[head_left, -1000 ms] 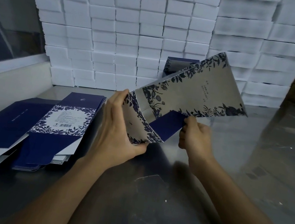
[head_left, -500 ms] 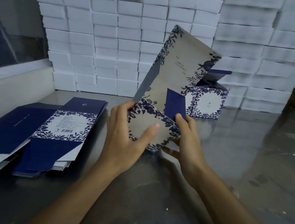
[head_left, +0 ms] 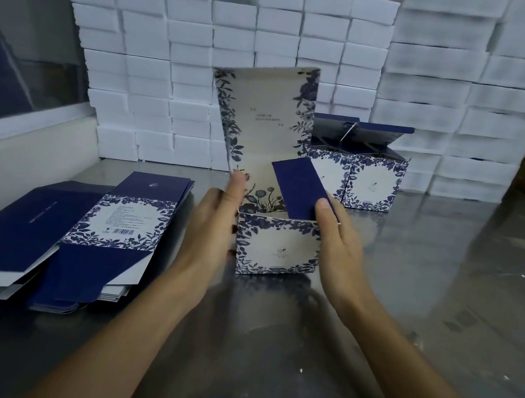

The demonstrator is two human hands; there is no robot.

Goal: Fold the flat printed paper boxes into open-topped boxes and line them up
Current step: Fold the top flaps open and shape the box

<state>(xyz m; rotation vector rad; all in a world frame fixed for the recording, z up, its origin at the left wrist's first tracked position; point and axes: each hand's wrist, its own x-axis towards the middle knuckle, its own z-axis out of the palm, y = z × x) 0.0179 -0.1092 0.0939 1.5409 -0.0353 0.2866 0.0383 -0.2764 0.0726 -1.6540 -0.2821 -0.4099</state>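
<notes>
Blue-printed box (head_left: 276, 251) now upright on table (head_left: 445, 299), seemingly squared, hands flanking

Your two bare forearms reach in from the near edge of the surface, converging toward its middle. Your left hand (head_left: 211, 225) stands on edge, palm facing right, fingers straight, thumb raised. Your right hand (head_left: 339, 250) mirrors it, palm facing left, fingers extended and relaxed, thumb pointing up and forward.
</notes>
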